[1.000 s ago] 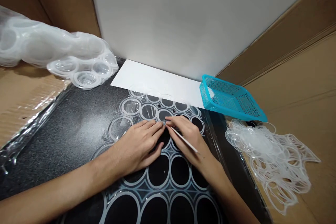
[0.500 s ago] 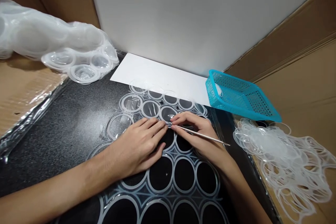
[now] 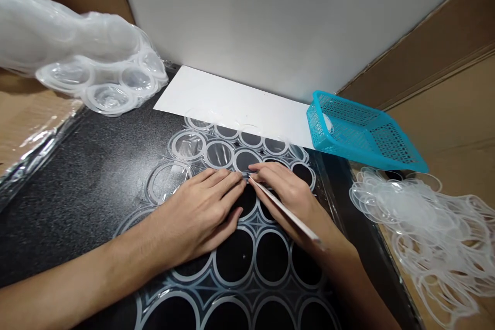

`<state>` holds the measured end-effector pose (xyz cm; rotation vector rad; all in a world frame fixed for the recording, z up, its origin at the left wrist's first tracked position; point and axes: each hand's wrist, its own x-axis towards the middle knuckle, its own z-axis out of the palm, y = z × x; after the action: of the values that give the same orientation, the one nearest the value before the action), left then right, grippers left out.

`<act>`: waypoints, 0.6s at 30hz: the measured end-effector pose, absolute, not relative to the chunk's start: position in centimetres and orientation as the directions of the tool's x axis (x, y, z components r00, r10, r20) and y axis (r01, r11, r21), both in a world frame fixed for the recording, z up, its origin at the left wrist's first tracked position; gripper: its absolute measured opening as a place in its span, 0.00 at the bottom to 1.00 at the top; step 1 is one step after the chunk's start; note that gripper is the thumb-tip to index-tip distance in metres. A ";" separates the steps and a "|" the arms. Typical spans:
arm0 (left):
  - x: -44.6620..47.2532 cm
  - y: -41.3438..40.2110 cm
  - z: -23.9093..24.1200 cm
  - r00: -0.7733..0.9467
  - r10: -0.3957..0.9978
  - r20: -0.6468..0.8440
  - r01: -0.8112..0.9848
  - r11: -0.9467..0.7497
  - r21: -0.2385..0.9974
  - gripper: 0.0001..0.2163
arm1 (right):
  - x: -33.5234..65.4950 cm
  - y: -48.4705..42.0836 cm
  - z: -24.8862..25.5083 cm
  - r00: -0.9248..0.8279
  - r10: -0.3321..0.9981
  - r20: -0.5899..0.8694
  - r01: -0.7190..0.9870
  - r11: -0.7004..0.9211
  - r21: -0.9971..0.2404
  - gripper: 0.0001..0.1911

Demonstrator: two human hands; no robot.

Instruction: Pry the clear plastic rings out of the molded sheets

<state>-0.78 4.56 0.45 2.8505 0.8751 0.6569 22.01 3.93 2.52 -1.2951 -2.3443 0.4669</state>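
A clear plastic sheet of ring shapes (image 3: 232, 273) lies flat on a black speckled mat (image 3: 77, 185). My left hand (image 3: 197, 214) presses flat on the sheet, fingers together, holding nothing. My right hand (image 3: 290, 196) grips a thin white stick (image 3: 286, 211), its tip touching the sheet right at my left fingertips. Several clear discs (image 3: 218, 153) still sit in the rings just beyond both hands.
A white paper sheet (image 3: 232, 105) lies at the mat's far edge. A turquoise mesh basket (image 3: 363, 136) stands at the right, a heap of clear plastic ring scrap (image 3: 421, 221) in front of it. A stack of clear plastic sheets (image 3: 77, 62) rests at the left. Cardboard walls surround.
The stick has swung from pointing right to slanting back along my right wrist. The view has shifted slightly; both hands stay at the same spot on the sheet.
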 end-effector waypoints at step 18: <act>-1.0 4.6 0.3 0.741 0.543 0.395 0.504 -0.838 0.209 0.19 | 25.0 9.9 3.9 0.316 0.937 0.146 0.146 0.103 -0.984 0.14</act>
<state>-0.98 4.63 0.30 2.8480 0.8583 0.6884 25.01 9.93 3.88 -1.3450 -1.1064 0.8085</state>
